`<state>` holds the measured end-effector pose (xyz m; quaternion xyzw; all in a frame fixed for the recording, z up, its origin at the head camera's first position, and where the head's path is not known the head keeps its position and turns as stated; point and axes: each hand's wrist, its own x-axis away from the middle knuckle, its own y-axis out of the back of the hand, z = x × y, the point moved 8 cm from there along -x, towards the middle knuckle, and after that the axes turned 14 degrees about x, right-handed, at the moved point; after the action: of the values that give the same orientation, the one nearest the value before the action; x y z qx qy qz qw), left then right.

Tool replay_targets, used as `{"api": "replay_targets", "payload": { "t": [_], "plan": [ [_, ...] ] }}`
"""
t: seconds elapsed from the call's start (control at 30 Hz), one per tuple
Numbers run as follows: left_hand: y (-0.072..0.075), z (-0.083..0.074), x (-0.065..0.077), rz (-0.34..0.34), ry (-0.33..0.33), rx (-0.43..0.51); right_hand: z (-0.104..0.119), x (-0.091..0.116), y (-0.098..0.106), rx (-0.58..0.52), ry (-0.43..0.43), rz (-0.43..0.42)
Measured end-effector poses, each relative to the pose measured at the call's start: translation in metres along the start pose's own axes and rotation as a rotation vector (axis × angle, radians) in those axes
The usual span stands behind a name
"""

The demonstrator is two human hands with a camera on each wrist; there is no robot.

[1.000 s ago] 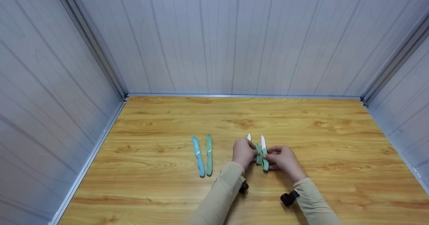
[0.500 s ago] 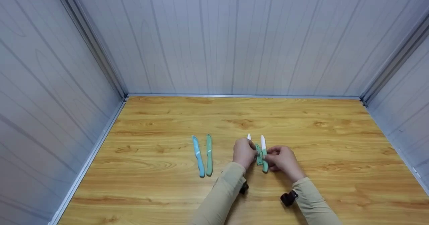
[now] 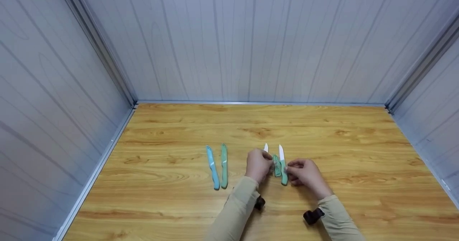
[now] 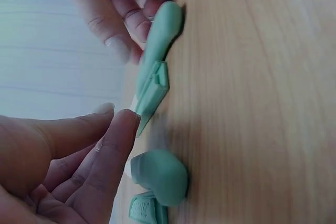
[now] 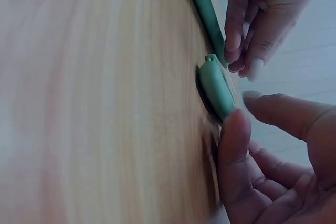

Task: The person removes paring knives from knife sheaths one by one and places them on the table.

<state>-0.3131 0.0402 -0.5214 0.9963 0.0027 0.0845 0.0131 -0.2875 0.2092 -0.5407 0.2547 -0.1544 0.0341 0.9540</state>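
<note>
A green-handled knife (image 3: 283, 171) with a white blade lies on the table, blade away from me. Close along its left side is a green blade sheath (image 3: 277, 166). My left hand (image 3: 258, 165) is at the sheath's left edge, thumb and index slightly apart in the left wrist view. Fingertips of my right hand (image 3: 306, 173) are beside the knife handle, and the right wrist view shows a gap between thumb and index. Beyond the left hand, a second white blade (image 3: 266, 147) pokes out; its green handle (image 4: 165, 177) and another green sheath (image 4: 140, 209) show in the left wrist view.
Farther left on the wooden table (image 3: 172, 205) lie a blue knife (image 3: 212, 167) and a green knife (image 3: 224, 166), side by side, blades covered. Pale panel walls (image 3: 233, 43) enclose the table at the back and both sides.
The right hand has let go of the knife and drawn slightly right. The left hand has eased off the sheath to the left. The sheath turned over and now lies beside the knife.
</note>
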Motion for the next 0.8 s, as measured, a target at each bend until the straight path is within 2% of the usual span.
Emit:
{"api": "replay_targets", "payload": {
  "t": [0.2,0.43,0.6,0.8],
  "plan": [
    [0.011,0.005,0.010,0.013,0.037,0.106,-0.008,0.012,0.006,-0.088,-0.015,0.008],
    [0.029,0.008,0.027,0.012,0.046,0.194,-0.010,0.026,0.008,-0.072,0.007,0.030],
    [0.040,0.006,0.038,0.016,0.048,0.206,-0.012,0.032,0.009,-0.058,0.004,0.034],
    [0.053,0.003,0.052,0.022,0.036,0.173,-0.011,0.038,0.008,-0.057,0.018,0.052]
  ]
}}
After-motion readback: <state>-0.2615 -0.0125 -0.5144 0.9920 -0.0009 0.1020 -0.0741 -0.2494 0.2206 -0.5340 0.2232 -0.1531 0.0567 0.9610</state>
